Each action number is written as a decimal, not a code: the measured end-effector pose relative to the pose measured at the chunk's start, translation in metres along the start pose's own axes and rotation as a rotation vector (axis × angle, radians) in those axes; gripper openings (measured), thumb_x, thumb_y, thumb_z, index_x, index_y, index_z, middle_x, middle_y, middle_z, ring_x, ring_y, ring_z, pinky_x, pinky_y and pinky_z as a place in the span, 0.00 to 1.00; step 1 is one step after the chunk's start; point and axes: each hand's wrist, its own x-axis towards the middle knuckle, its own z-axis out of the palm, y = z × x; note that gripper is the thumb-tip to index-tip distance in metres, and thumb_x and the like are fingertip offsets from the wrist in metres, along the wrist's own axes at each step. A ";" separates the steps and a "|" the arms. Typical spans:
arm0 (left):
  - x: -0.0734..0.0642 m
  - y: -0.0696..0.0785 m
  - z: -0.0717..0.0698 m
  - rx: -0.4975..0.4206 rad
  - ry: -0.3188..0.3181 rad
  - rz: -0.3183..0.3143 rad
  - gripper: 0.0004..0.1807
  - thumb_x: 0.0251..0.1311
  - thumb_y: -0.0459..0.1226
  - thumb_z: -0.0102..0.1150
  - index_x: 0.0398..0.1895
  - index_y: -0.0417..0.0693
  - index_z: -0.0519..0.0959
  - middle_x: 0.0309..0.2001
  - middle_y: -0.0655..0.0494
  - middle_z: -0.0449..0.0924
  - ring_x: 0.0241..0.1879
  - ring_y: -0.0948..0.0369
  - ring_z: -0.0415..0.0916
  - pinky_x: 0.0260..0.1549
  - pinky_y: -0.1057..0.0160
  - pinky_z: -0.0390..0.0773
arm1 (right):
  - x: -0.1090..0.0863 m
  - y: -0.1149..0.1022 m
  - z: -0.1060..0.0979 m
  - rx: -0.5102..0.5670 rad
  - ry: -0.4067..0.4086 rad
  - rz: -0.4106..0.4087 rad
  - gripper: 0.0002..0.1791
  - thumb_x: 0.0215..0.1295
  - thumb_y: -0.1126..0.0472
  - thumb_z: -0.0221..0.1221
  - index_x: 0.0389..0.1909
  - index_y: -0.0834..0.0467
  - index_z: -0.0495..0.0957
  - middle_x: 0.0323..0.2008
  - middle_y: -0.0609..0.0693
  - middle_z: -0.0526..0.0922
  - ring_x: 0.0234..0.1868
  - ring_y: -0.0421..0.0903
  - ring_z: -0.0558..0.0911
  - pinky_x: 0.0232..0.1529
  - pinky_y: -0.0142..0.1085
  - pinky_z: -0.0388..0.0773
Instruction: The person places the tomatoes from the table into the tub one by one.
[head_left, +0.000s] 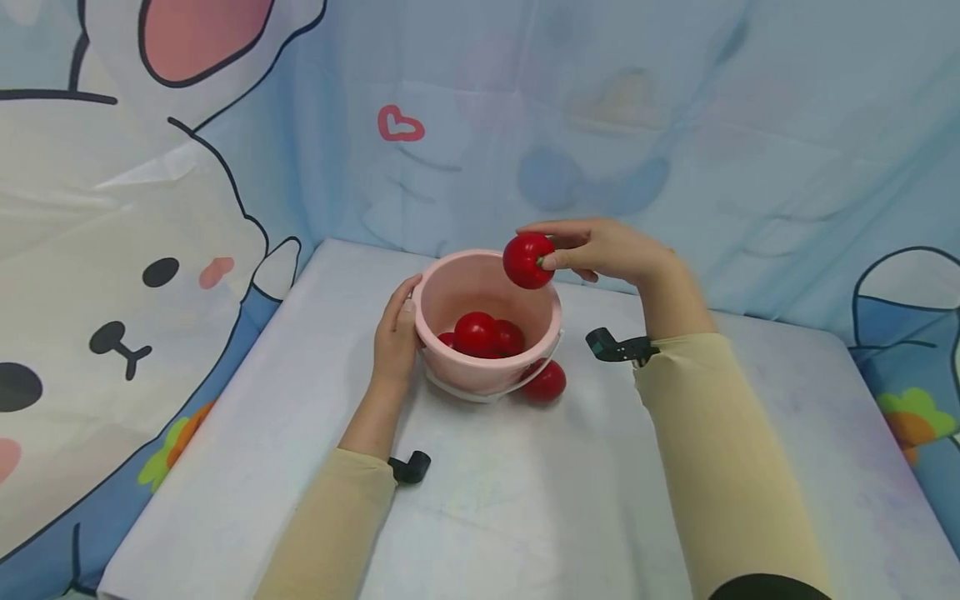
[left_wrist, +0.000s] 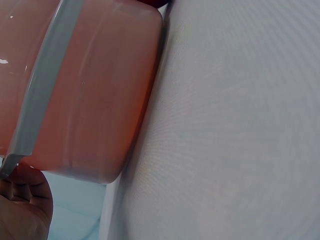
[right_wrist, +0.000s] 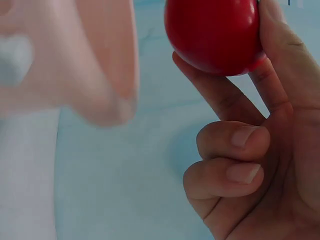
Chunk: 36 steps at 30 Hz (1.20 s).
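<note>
My right hand (head_left: 611,250) pinches a glossy red tomato (head_left: 528,260) with a small green stem, above the right rim of a pink bucket (head_left: 487,379). In the right wrist view, thumb and forefingers hold the tomato (right_wrist: 215,35) while the other two fingers curl into the palm. My left hand (head_left: 396,337) grips the bucket at its left rim; curled fingers (left_wrist: 32,185) show beside the handle joint in the left wrist view. Several red tomatoes (head_left: 476,334) lie inside the bucket, partly hidden by its wall.
Another tomato (head_left: 546,383) sits on the white table (head_left: 480,517) at the bucket's right foot, partly behind the lowered white handle (head_left: 480,397). A blue patterned cloth (head_left: 465,183) hangs along the back, and a cartoon-printed cloth (head_left: 120,250) hangs at the left.
</note>
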 end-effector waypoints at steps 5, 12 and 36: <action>-0.001 0.001 0.002 -0.004 -0.005 0.003 0.23 0.68 0.60 0.36 0.65 0.87 0.66 0.67 0.77 0.67 0.62 0.63 0.68 0.57 0.51 0.78 | 0.013 -0.009 0.004 -0.016 -0.046 -0.020 0.30 0.60 0.43 0.65 0.64 0.27 0.71 0.48 0.44 0.80 0.23 0.49 0.71 0.27 0.39 0.74; -0.001 0.002 0.003 -0.008 -0.009 0.017 0.23 0.68 0.61 0.37 0.65 0.86 0.66 0.68 0.77 0.67 0.64 0.64 0.67 0.59 0.50 0.78 | 0.028 -0.024 0.009 -0.017 -0.089 -0.008 0.28 0.59 0.42 0.66 0.62 0.26 0.72 0.48 0.46 0.80 0.25 0.50 0.71 0.27 0.38 0.74; -0.002 0.004 0.012 -0.034 -0.014 0.012 0.23 0.68 0.60 0.39 0.65 0.84 0.67 0.68 0.71 0.68 0.63 0.60 0.70 0.56 0.52 0.80 | 0.064 -0.045 0.053 -0.083 -0.322 0.040 0.30 0.55 0.40 0.68 0.60 0.30 0.75 0.54 0.43 0.78 0.57 0.49 0.73 0.56 0.51 0.79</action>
